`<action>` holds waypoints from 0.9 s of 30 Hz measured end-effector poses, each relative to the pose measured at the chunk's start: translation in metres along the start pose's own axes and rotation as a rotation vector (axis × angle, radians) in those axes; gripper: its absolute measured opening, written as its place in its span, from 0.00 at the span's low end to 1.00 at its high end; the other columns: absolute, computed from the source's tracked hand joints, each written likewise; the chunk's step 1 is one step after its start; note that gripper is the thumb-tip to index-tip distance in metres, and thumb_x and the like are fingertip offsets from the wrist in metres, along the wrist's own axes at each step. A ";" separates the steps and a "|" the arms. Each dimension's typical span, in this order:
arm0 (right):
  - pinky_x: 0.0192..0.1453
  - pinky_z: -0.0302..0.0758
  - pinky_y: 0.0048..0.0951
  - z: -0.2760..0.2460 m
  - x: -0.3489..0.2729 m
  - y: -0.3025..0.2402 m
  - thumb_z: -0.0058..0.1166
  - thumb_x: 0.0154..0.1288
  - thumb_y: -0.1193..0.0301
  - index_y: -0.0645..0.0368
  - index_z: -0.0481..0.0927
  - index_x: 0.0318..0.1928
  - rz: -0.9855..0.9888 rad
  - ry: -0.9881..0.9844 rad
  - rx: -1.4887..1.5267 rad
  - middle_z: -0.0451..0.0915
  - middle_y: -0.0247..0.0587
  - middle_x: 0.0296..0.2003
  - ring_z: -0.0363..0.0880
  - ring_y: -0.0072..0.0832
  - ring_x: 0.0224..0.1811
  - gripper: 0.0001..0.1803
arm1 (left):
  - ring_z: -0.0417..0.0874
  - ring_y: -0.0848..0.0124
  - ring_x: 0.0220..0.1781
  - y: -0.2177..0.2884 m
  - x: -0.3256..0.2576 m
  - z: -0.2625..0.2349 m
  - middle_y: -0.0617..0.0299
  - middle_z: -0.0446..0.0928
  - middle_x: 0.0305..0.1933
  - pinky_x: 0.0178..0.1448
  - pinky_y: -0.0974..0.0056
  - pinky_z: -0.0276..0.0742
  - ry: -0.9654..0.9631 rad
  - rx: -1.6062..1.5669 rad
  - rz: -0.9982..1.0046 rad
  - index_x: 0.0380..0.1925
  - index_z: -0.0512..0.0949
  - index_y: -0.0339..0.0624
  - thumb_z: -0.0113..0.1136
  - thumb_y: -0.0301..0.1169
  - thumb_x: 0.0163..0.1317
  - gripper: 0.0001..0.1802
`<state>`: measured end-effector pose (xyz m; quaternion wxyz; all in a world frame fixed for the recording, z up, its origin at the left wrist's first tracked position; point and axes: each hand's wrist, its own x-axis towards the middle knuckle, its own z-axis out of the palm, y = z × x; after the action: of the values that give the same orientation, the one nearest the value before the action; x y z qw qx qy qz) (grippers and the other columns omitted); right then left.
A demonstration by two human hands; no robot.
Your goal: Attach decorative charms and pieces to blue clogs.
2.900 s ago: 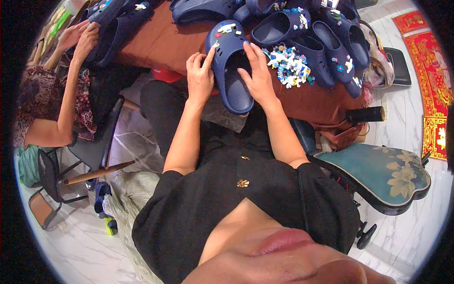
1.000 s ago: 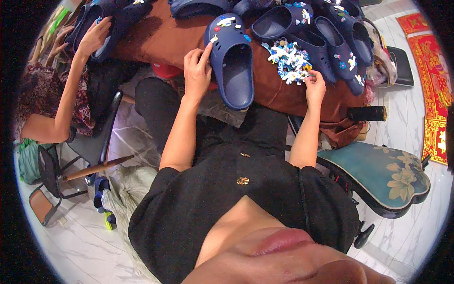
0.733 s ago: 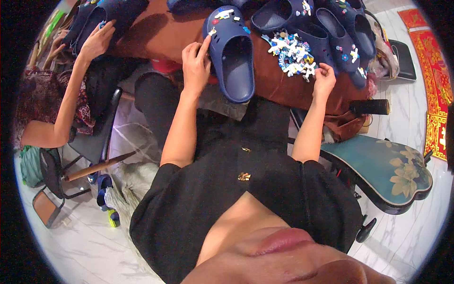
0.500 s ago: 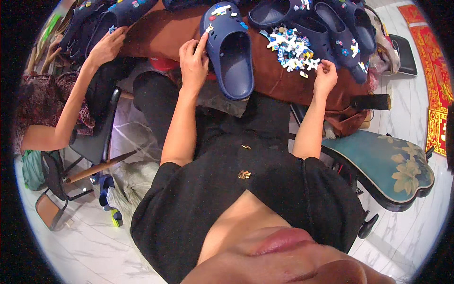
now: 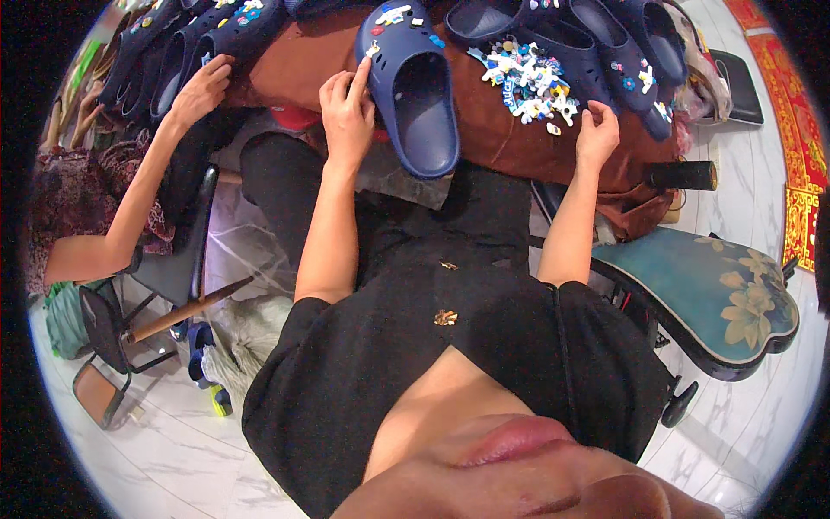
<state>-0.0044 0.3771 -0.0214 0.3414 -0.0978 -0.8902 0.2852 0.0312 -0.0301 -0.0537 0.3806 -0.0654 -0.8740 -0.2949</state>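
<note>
Your navy clog point(image 5: 425, 121) lies on the brown-covered counter point(image 5: 488, 143), directly ahead of you, its foot opening facing up. Its long axis runs near to far, slightly oblique: the heel sits at the near edge and the toe points far and a little left. Your right hand point(image 5: 598, 138) is right of the clog, well apart from it; 2.9 s earlier it was against the clog's right side. Its fingers are curled, thumb and index close together; whether they hold anything cannot be told. Left of them, a small white charm point(image 5: 553, 129) now lies separate from the charm pile point(image 5: 527, 78). Your left hand point(image 5: 347, 121) remains at the clog's left side, index extended to a small charm near the toe, the other fingers bent; any hold by these cannot be told. At left, a co-worker's hand point(image 5: 201, 93) is at another navy clog point(image 5: 232, 35). Beyond the pile stand further decorated clogs point(image 5: 627, 56).
</note>
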 end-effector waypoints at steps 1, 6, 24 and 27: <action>0.50 0.77 0.38 0.005 0.002 0.001 0.64 0.55 0.78 0.57 0.85 0.42 -0.025 -0.039 -0.005 0.84 0.42 0.39 0.82 0.37 0.41 0.12 | 0.74 0.53 0.56 0.000 0.000 0.000 0.52 0.76 0.48 0.63 0.52 0.72 -0.003 0.002 0.000 0.63 0.76 0.50 0.61 0.15 0.51 0.36; 0.56 0.71 0.44 0.024 0.005 -0.002 0.64 0.57 0.73 0.56 0.86 0.46 -0.238 -0.125 -0.203 0.83 0.47 0.42 0.77 0.46 0.47 0.14 | 0.74 0.53 0.56 0.000 0.001 0.000 0.53 0.76 0.48 0.63 0.52 0.72 0.018 0.009 0.018 0.63 0.76 0.50 0.61 0.15 0.51 0.36; 0.44 0.78 0.32 0.025 0.004 -0.020 0.65 0.60 0.72 0.61 0.83 0.36 0.055 -0.043 0.141 0.86 0.41 0.32 0.85 0.31 0.34 0.07 | 0.75 0.54 0.56 -0.002 0.001 0.000 0.54 0.77 0.47 0.62 0.53 0.74 0.027 -0.035 -0.045 0.61 0.79 0.51 0.61 0.14 0.48 0.36; 0.45 0.79 0.31 0.017 0.003 -0.026 0.63 0.62 0.76 0.63 0.82 0.40 0.043 0.021 0.149 0.86 0.41 0.35 0.84 0.28 0.37 0.07 | 0.75 0.54 0.57 0.000 0.002 0.000 0.54 0.77 0.47 0.62 0.53 0.75 0.041 -0.059 -0.051 0.60 0.79 0.50 0.61 0.14 0.49 0.35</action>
<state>-0.0177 0.3496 -0.0155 0.3506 -0.0942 -0.8608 0.3568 0.0295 -0.0307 -0.0526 0.3886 -0.0483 -0.8583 -0.3316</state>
